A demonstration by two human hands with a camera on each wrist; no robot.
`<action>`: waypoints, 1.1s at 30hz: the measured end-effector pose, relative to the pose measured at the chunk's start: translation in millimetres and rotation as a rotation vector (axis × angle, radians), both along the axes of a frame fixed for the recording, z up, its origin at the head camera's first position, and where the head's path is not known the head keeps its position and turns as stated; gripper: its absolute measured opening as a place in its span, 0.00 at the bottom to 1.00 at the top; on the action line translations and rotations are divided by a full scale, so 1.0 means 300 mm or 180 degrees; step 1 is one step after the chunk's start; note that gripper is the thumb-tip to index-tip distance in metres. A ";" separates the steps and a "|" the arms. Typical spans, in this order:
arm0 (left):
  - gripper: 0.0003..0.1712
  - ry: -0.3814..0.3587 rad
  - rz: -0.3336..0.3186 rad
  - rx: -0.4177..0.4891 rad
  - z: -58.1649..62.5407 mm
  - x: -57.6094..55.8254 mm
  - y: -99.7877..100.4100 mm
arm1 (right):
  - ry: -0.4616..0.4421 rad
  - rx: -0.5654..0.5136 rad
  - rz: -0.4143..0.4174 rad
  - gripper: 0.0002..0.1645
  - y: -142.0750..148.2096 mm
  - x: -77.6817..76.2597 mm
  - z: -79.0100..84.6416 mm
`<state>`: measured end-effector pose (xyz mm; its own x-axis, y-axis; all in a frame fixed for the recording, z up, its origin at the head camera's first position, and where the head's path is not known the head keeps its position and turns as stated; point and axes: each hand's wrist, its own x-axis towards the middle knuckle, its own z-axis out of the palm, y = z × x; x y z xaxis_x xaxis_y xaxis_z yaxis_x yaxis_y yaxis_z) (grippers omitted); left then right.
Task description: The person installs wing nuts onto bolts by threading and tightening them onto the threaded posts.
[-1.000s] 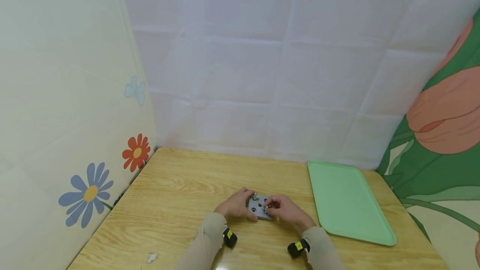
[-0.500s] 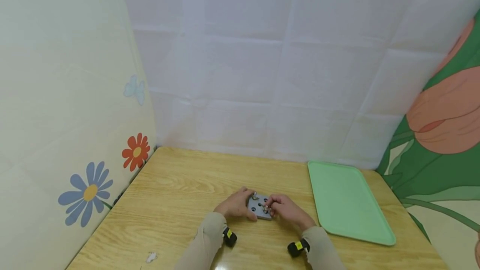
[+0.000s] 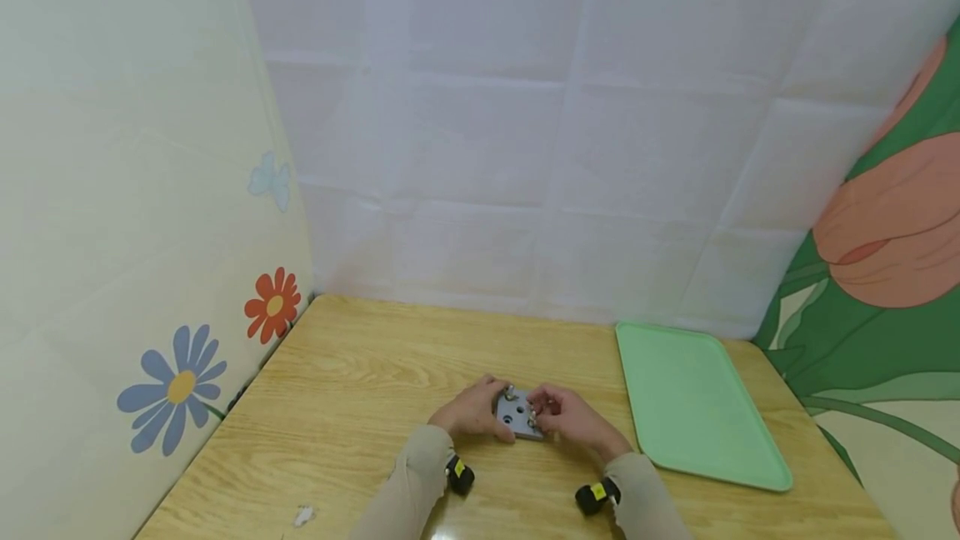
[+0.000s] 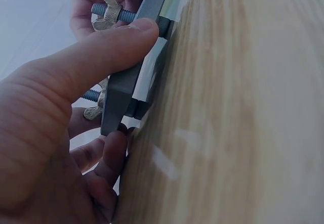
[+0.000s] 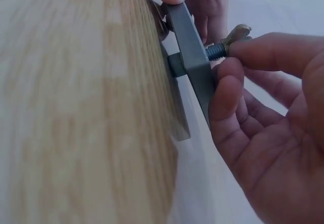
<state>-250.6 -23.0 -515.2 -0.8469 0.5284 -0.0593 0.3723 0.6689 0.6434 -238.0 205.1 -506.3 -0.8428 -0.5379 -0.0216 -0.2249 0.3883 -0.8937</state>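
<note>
A small grey metal plate (image 3: 519, 422) with round holes lies between my hands, raised off the tabletop on bolt heads in the wrist views. My left hand (image 3: 474, 412) grips its left end, thumb on the near edge and fingers round the far side. At the near right, a threaded bolt (image 5: 216, 51) sticks up through the plate and carries a brass-coloured wing nut (image 5: 238, 33). My right hand (image 3: 576, 422) pinches this wing nut between thumb and fingers. Another wing nut (image 4: 94, 110) sits on a second bolt (image 4: 91, 95), near my left fingers.
A light green tray (image 3: 697, 398) lies at the right of the wooden table (image 3: 390, 357). A small white scrap or worn spot (image 3: 303, 515) shows near the front left. White cloth (image 3: 465, 148) hangs behind the table, and printed panels stand at both sides.
My right fingers have shifted around the wing nut; the index finger swept towards the centre of the plate, then back to the far side. The left hand and plate have stayed put.
</note>
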 end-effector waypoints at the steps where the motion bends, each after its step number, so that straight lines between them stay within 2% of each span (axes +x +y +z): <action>1: 0.49 0.0005 0.0000 -0.0002 0.000 -0.001 0.000 | 0.0006 0.0019 0.0007 0.14 0.001 -0.001 0.000; 8: 0.50 -0.0034 0.0015 -0.0021 0.005 0.002 0.002 | 0.0170 0.0129 0.0073 0.06 0.002 -0.005 -0.006; 16: 0.48 -0.0051 0.0040 -0.0008 0.015 0.009 0.003 | 0.0193 0.0260 -0.0048 0.07 -0.010 0.009 0.007; 19: 0.49 -0.0053 0.0042 0.0012 0.016 0.009 0.001 | 0.0081 0.0192 -0.0016 0.03 -0.011 0.014 0.019; 25: 0.49 -0.0041 0.0028 0.0013 0.016 0.010 0.001 | -0.0354 -0.0145 -0.0060 0.13 -0.009 0.013 0.024; 33: 0.49 -0.0057 0.0037 0.0010 0.016 0.013 0.001 | -0.0164 -0.0089 -0.0036 0.04 -0.001 0.002 -0.007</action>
<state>-246.8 -22.7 -510.5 -0.8518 0.5187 -0.0729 0.3528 0.6711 0.6521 -237.4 204.8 -508.4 -0.8470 -0.5292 -0.0503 -0.1739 0.3653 -0.9145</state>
